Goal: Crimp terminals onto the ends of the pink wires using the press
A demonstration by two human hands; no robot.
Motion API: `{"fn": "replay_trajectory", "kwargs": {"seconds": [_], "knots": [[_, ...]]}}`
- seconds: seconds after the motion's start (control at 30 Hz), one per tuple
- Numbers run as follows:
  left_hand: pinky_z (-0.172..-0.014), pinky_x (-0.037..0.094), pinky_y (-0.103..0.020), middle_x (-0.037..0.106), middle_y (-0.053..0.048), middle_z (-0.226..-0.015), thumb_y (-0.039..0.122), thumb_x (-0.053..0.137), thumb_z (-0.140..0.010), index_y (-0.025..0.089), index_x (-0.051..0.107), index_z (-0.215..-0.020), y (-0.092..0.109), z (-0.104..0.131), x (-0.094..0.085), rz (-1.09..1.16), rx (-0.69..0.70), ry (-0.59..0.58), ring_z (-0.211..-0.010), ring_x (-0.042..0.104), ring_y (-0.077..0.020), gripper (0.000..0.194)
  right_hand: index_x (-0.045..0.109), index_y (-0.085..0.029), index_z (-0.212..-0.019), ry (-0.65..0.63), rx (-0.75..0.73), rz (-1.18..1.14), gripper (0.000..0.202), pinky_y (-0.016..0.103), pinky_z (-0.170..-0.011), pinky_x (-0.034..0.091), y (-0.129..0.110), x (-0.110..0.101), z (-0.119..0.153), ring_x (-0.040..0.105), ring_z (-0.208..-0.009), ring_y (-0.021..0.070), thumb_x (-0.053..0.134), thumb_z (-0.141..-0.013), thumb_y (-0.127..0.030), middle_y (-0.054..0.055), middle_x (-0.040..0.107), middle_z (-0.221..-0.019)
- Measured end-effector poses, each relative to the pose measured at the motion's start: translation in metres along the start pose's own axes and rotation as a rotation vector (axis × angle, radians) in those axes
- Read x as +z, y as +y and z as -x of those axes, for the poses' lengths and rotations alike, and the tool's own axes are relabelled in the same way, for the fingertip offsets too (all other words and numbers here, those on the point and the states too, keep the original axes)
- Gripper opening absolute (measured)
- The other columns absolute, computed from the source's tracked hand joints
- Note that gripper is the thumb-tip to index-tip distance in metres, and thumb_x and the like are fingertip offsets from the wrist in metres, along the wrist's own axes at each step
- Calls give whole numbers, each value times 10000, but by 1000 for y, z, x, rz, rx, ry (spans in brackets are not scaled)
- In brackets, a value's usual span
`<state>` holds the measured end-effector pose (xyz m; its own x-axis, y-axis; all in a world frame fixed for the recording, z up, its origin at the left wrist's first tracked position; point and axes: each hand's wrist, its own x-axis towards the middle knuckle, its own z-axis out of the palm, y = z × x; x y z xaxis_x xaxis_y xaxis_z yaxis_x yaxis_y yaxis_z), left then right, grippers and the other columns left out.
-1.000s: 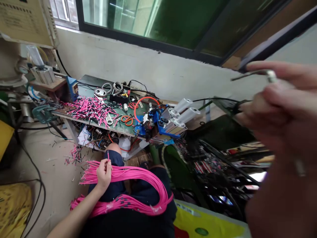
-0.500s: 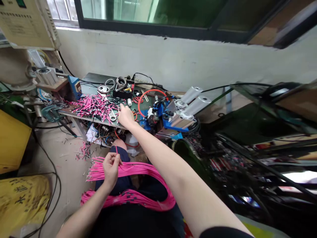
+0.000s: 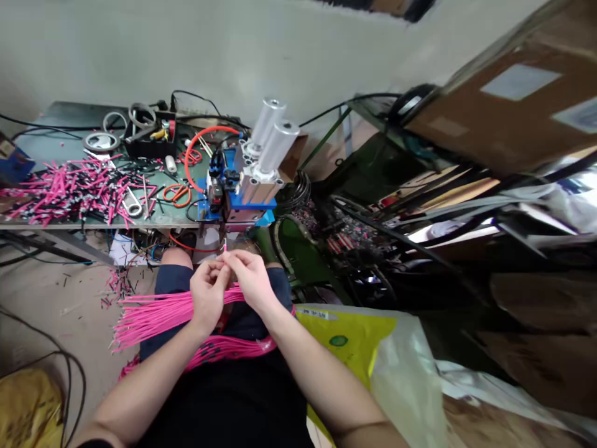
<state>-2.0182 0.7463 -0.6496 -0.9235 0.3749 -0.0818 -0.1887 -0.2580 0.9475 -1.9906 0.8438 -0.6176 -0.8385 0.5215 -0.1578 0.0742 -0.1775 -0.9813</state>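
Observation:
Both hands meet above my lap, fingertips pinched around one pink wire (image 3: 225, 247) whose end points up toward the bench. My left hand (image 3: 208, 294) is closed on the wire, and my right hand (image 3: 252, 279) grips it from the other side. Under them a thick bundle of pink wires (image 3: 153, 318) lies looped across my thighs, its loose ends fanned out to the left. Ahead, at the bench edge, stands a pneumatic press (image 3: 259, 171) with two silver cylinders and a blue base.
A heap of short pink and black wire pieces (image 3: 69, 190) covers the bench's left part. Orange-handled scissors (image 3: 176, 195), tape rolls (image 3: 101, 142) and a black box (image 3: 152, 146) lie nearby. At right are a yellow bag (image 3: 349, 342) and a cardboard box (image 3: 504, 106).
My right hand has come back from the bench top to join the left at the wire. The view has swung right, and the scissors now show fully.

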Motion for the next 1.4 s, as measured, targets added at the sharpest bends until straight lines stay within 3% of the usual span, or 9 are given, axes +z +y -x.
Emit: {"fn": "replay_trajectory", "kwargs": {"seconds": [0.17, 0.33, 0.57, 1.4], "knots": [[-493, 487, -217, 656, 16, -624, 507, 831, -773, 172, 688, -879, -1, -14, 38, 59, -23, -33, -509, 578, -113, 379, 729, -196, -669, 89, -21, -235, 185, 275, -683, 539, -4, -21, -26, 670, -733, 172, 736, -768, -352, 42, 759, -820], [-489, 469, -193, 643, 34, -607, 498, 865, -756, 169, 704, -889, 2, -24, 53, 83, 6, -58, -491, 557, -89, 390, 753, -196, -694, 133, -56, -298, 131, 296, -766, 569, -9, -28, -39, 713, -833, 200, 706, -731, -312, 45, 777, -824], [-489, 492, -208, 694, 9, -646, 480, 869, -765, 181, 710, -912, 5, -28, 55, 72, 12, -62, -526, 632, -123, 369, 762, -196, -705, 130, -1, -326, 129, 312, -750, 593, -15, -29, -45, 729, -822, 211, 700, -719, -309, 39, 766, -758], [-450, 443, -183, 633, 42, -578, 465, 873, -754, 177, 699, -875, 0, -31, 61, 129, 10, -57, -483, 572, -97, 357, 736, -179, -673, 176, 30, -293, 164, 288, -593, 571, -20, -28, -47, 735, -774, 233, 724, -658, -343, 78, 779, -769]]}}
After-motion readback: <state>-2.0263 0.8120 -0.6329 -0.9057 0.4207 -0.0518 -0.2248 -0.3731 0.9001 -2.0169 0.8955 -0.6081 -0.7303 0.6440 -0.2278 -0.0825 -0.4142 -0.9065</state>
